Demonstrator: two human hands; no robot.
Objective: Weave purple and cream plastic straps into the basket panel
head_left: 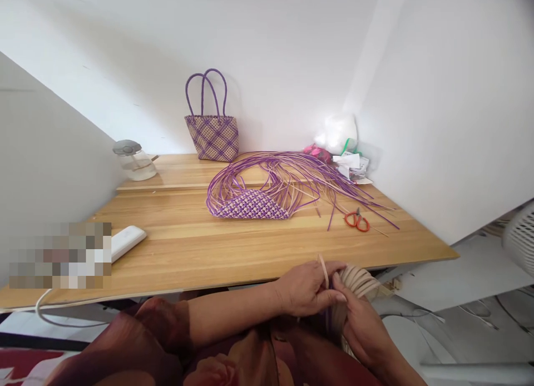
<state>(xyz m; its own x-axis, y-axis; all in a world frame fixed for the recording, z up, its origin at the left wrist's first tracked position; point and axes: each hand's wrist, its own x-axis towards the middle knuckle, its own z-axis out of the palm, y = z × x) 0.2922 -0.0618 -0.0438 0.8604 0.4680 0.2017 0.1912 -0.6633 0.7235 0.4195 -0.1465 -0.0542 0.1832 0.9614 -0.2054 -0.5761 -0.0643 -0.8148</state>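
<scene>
Below the table's front edge, both my hands are closed around a coil of beige weaving strips (359,279). My left hand (306,288) pinches a strip end that sticks up between the fingers. Under the coil, my right hand (361,319) grips it from the side. On the wooden table (187,247) lies a half-woven purple and beige piece (252,205) with long purple strips (292,177) fanning out behind it. Orange-handled scissors (356,220) lie to its right.
A finished purple and beige woven bag (212,133) stands at the back by the wall. A glass jar (133,161) sits at the back left, a white power bank (126,241) with a cable at the front left. Plastic bags and packets (342,147) are piled at the back right.
</scene>
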